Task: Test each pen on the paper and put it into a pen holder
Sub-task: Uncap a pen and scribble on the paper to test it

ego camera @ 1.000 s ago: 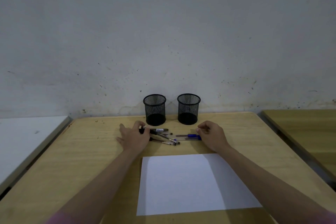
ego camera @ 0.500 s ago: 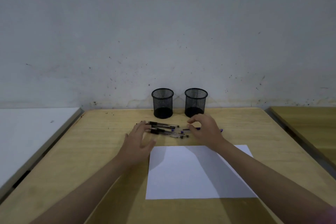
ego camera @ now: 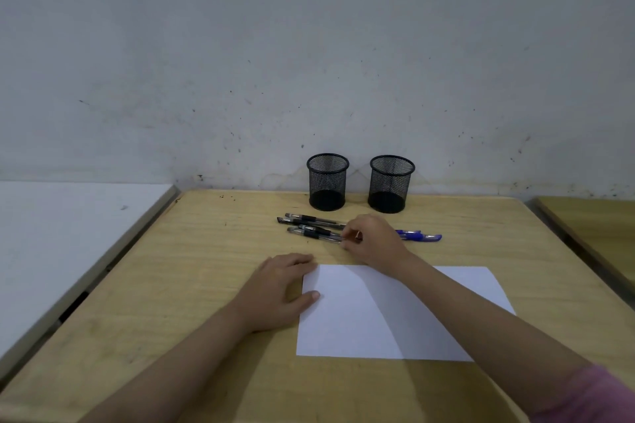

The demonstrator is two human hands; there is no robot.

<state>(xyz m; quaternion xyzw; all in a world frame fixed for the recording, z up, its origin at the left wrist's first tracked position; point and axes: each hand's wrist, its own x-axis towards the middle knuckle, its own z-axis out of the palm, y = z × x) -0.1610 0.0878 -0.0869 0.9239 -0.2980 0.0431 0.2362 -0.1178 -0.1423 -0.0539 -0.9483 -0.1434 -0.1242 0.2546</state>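
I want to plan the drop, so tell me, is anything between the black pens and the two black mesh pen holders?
Nothing visible. The black pens lie on the wooden table just in front of the two black mesh pen holders, with only bare tabletop between. The right hand is at the pens' ends; the left hand rests on the white paper.

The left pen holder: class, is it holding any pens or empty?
Empty. Through the mesh of the left holder only its dark base shows, and the pens lie on the table.
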